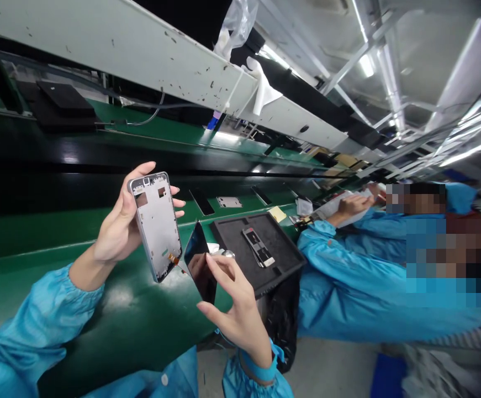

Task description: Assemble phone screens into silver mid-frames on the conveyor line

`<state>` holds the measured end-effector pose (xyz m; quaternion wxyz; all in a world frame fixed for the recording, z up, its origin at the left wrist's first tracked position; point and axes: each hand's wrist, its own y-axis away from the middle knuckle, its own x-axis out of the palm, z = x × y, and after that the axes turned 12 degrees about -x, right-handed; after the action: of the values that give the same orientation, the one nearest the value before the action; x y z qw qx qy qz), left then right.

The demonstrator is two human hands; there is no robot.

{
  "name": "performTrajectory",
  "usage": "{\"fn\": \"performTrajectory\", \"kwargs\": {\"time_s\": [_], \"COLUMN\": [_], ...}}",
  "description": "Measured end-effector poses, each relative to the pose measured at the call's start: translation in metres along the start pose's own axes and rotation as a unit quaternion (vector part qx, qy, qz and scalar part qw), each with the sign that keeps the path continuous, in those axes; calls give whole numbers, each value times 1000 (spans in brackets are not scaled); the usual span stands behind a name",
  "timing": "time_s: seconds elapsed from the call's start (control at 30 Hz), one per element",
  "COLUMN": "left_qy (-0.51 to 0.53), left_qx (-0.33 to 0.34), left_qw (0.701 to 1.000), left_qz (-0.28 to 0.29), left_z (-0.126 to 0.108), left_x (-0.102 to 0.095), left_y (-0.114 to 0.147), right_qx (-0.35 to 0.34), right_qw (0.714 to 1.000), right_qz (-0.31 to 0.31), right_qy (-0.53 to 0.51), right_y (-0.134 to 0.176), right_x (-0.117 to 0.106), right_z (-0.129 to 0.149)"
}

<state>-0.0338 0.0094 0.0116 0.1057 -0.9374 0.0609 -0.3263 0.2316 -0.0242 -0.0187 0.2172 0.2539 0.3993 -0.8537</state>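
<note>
My left hand (pixel 120 224) is wrapped round the edge of a silver phone frame (pixel 159 226), its inner side turned towards me and tilted upright. Beside it, my right hand (pixel 234 301) grips a dark glossy phone screen (pixel 199 260) by its edges, with fingers on its near side. A small orange-brown flex cable (pixel 174 260) shows at the frame's lower right corner, in the gap between frame and screen. Both pieces are held above the green bench (pixel 141 315).
A black tray (pixel 227 232) with phone parts (pixel 258 247) stands to the right. Behind it lie a dark phone panel (pixel 202 202), a silver plate (pixel 229 202) and a yellow note (pixel 277 214). Co-workers in blue sleeves (pixel 348 265) sit at the right. A pale beam (pixel 141 50) crosses above.
</note>
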Motion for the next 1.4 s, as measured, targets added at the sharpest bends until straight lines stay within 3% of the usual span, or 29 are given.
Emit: {"fn": "performTrajectory", "kwargs": {"time_s": [0.33,0.5,0.7,0.87,1.1,1.27,1.33,1.4], "left_qy": [-57,-133,-200,-226,-162,-66,-24,-11], "left_qx": [-12,23,16,17,-13,-78,-95,-118], "left_qw": [997,986,979,974,987,994,995,993], "left_qz": [46,96,45,8,-18,-25,-33,-10], "left_z": [-5,2,6,5,7,21,26,30], "left_x": [1,-8,-5,0,8,16,16,18], "left_y": [1,-2,-3,-6,-3,-2,-3,-2], "right_qx": [-4,19,60,57,50,30,26,42], "right_qw": [998,994,979,969,983,994,991,975], "right_qz": [30,-48,-108,-125,-109,-88,-116,-197], "right_qy": [-47,-97,-163,-206,-140,-65,-64,-91], "right_y": [-12,-18,-24,-28,-36,-38,-40,-46], "right_x": [11,36,70,80,82,88,87,81], "right_z": [-8,-7,-15,-20,-25,-26,-23,-20]}}
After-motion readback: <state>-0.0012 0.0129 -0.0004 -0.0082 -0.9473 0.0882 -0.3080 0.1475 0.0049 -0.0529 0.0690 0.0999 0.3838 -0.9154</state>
